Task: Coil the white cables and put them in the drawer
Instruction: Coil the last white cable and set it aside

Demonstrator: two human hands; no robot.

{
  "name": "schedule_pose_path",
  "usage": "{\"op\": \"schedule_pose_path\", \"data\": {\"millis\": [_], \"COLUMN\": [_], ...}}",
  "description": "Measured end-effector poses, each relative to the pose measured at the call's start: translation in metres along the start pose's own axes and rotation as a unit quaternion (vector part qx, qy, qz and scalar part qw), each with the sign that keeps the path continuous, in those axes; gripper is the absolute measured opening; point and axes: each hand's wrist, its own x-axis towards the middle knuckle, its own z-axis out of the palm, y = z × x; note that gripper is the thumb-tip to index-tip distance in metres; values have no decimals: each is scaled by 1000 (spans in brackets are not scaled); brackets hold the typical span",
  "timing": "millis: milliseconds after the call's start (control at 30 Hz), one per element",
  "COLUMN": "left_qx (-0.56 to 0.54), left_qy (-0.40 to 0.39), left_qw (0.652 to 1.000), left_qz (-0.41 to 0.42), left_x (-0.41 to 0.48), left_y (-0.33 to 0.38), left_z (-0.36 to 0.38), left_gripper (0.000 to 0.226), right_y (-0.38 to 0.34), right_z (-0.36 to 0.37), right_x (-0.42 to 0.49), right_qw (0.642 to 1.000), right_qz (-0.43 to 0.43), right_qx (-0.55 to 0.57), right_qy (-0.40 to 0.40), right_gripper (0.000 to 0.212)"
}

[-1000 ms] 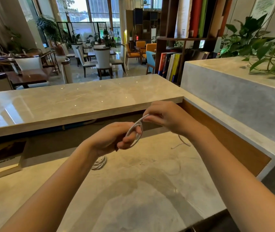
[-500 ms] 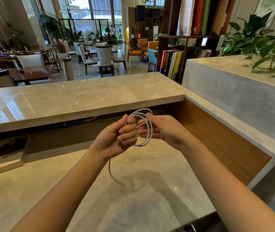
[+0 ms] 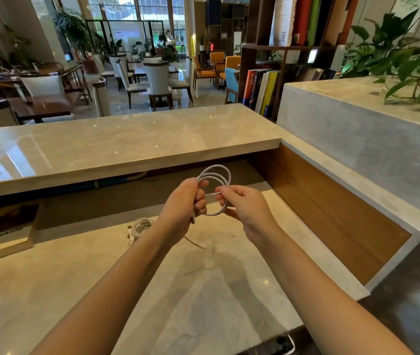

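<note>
A white cable (image 3: 221, 175) is wound into a few loops in the air above the marble desk (image 3: 203, 290). My left hand (image 3: 182, 210) grips the left side of the loops in a fist. My right hand (image 3: 246, 210) pinches a strand of the same cable across the coil's middle. A second white cable (image 3: 139, 226), coiled with its plug showing, lies on the desk left of my left forearm. A metal drawer handle (image 3: 281, 345) shows at the desk's near edge; the drawer's inside is hidden.
A raised marble counter (image 3: 116, 147) runs across behind my hands, leaving a dark gap beneath it. A wooden side panel (image 3: 331, 213) walls the desk on the right. A book (image 3: 4, 226) lies at the far left. Plants, bookshelves and chairs stand beyond.
The coil has gained loops and the loose tail that hung below my left hand is gone. My right hand moved from the coil's side to pinching a strand across it.
</note>
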Motion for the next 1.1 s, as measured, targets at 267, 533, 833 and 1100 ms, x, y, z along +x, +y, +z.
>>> {"op": "schedule_pose_path", "data": {"millis": [267,533,833,1100], "left_qx": [274,200,339,213], "left_qy": [152,105,134,69], "left_qw": [946,973,921,974], "left_qz": [79,38,134,11], "left_x": [14,19,25,38], "left_y": [-15,-22,-30,-14], "left_z": [4,-4,-8,-33], "left_gripper": [23,24,22,30], "right_y": [15,16,20,-11], "right_z": [7,0,5,-30], "right_x": [6,11,16,10], "right_qw": [995,959,954,918], "right_qz": [63,143,37,-44], "right_qx": [74,218,-289,-372], "right_qy": [-18,-112,-74,-130], "right_gripper": [21,9,21,24]}}
